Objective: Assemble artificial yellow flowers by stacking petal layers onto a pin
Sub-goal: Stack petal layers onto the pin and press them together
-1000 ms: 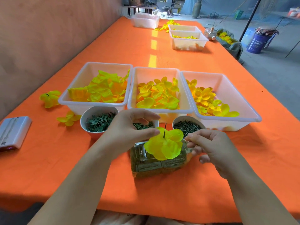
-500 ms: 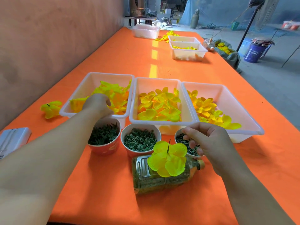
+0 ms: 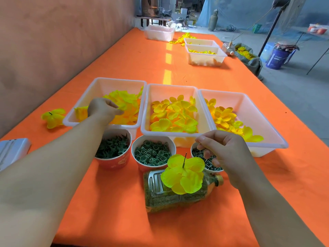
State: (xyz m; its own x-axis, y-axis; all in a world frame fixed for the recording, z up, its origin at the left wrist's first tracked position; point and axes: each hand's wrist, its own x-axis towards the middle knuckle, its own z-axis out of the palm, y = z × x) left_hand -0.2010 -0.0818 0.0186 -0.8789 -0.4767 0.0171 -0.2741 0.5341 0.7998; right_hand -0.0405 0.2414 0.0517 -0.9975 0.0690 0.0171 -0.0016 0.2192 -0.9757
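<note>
A yellow petal layer [image 3: 183, 173] sits on a dark pin [image 3: 184, 159] that stands upright from a bottle [image 3: 160, 195] lying on its side. My left hand [image 3: 102, 108] reaches into the left white tray [image 3: 83, 106] and pinches a large yellow petal [image 3: 124, 104]. My right hand [image 3: 222, 150] hovers over the right cup [image 3: 208, 164] of small dark pieces, fingers curled, thumb and forefinger pinched together; what they hold is too small to tell.
The middle tray [image 3: 147, 111] and the right tray [image 3: 267, 125] hold smaller yellow petals. Cups of green leaf pieces [image 3: 112, 148] and green rings [image 3: 153, 154] stand before them. A finished flower [image 3: 53, 117] lies left; a white device [image 3: 12, 152] sits at the left edge.
My left hand went from the pinned petal layer out to the left tray. My right hand moved up over the right cup. The view tilted upward.
</note>
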